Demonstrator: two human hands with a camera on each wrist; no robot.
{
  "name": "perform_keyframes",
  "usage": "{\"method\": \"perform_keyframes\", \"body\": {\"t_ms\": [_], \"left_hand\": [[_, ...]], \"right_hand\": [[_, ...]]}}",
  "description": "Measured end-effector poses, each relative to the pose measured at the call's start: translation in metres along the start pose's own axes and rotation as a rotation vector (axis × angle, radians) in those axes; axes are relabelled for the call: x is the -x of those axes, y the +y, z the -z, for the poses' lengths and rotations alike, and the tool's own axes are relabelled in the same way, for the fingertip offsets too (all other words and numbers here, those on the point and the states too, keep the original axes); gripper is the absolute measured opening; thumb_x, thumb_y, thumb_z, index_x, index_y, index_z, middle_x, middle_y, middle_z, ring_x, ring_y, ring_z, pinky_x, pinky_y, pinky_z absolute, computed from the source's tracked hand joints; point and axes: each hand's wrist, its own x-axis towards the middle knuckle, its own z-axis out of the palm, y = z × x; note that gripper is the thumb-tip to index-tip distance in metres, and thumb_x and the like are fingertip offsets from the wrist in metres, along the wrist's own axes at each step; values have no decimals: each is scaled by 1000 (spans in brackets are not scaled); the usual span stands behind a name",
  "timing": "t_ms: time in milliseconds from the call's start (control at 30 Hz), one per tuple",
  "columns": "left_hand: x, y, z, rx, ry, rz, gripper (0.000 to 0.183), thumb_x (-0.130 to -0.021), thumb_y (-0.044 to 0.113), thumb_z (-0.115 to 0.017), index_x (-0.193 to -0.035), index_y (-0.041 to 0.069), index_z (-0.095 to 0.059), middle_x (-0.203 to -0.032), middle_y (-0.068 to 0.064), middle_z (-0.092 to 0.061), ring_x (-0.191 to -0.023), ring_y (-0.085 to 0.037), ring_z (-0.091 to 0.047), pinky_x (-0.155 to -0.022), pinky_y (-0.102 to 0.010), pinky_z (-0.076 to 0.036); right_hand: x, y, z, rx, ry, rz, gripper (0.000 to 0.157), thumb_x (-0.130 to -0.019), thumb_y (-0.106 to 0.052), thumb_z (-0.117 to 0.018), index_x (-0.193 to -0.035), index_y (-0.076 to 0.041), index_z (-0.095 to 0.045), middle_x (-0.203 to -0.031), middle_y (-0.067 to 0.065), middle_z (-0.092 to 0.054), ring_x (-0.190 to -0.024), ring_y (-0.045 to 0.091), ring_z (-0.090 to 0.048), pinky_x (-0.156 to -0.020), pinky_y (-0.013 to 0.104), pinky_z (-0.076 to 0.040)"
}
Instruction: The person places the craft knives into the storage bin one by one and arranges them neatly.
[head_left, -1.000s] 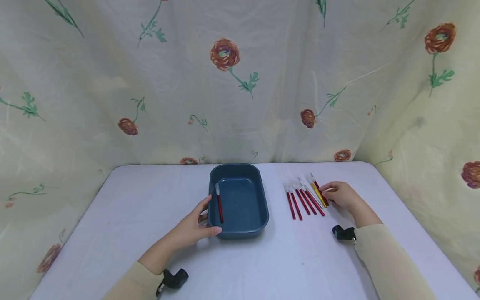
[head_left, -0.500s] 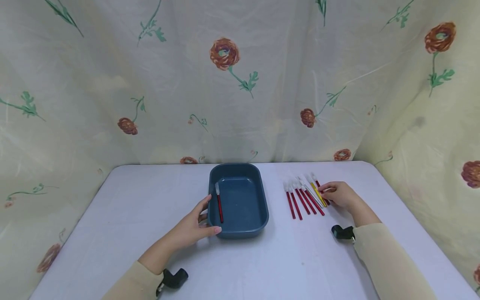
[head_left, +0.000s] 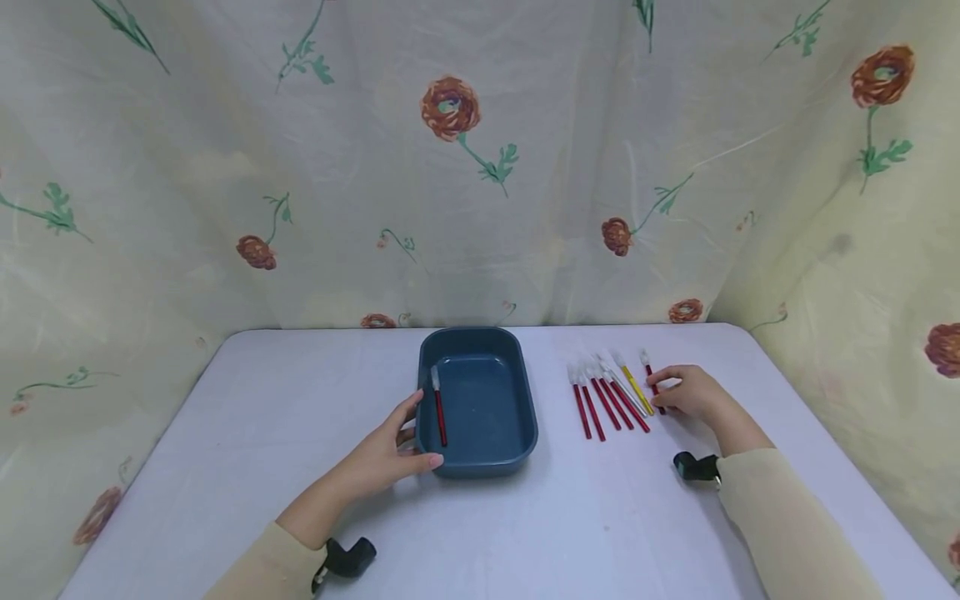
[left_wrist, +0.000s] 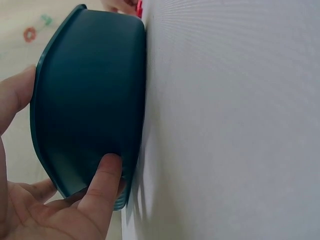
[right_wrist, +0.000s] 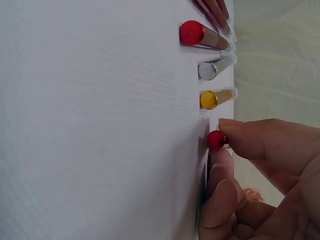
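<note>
A blue rectangular tray [head_left: 483, 408] sits mid-table, with one red pen [head_left: 440, 417] with a clear cap along its left inner side. My left hand [head_left: 382, 458] grips the tray's near-left corner, fingers and thumb spread around its wall and rim; the left wrist view shows a fingertip [left_wrist: 112, 162] against the outer wall. To the right, my right hand [head_left: 693, 398] pinches a red pen [head_left: 648, 365] between thumb and fingers, low at the tabletop. Its round red end [right_wrist: 216, 140] shows in the right wrist view. Beside it lie a yellow pen [head_left: 636, 386], a silver one [right_wrist: 207, 71] and several red pens [head_left: 592, 412].
A white cloth covers the table [head_left: 525, 533]. Behind and to the right hangs a flowered curtain [head_left: 540, 250]. Each wrist wears a small black camera, one by the left sleeve [head_left: 351, 558] and one by the right sleeve [head_left: 693, 467].
My right hand has drawn the rightmost red pen away from the yellow one, slightly to the right, and it now stands apart from the row. The left hand and tray have not moved.
</note>
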Motion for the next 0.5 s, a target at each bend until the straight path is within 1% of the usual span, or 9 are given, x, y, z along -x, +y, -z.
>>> {"method": "perform_keyframes", "body": {"t_ms": [167, 300, 500], "left_hand": [[-1, 0, 1, -22, 2, -1, 102, -84, 35, -83, -162, 24, -17, -163, -19, -23, -143, -41, -36, -109, -48, -41], [0, 2, 1, -23, 2, -4, 102, -84, 34, -83, -162, 24, -17, -163, -19, -23, -143, -41, -36, -109, -50, -41], [0, 3, 0, -20, 6, -3, 103, -83, 34, -83, -162, 23, -18, -162, -20, -25, -142, -42, -37, -108, -51, -42]], "right_hand": [[4, -1, 0, -83, -5, -12, 41, -91, -11, -72, -127, 4, -62, -89, 9, -64, -71, 16, -57, -62, 29, -49], [9, -6, 1, -174, -3, -17, 45, -91, -11, -71, -132, 5, -59, -94, 8, -63, -75, 16, -57, -64, 29, -51], [19, -17, 2, -200, -6, -22, 48, -92, -14, -69, -136, 4, -56, -104, 12, -60, -79, 19, -55, -69, 29, -52]]}}
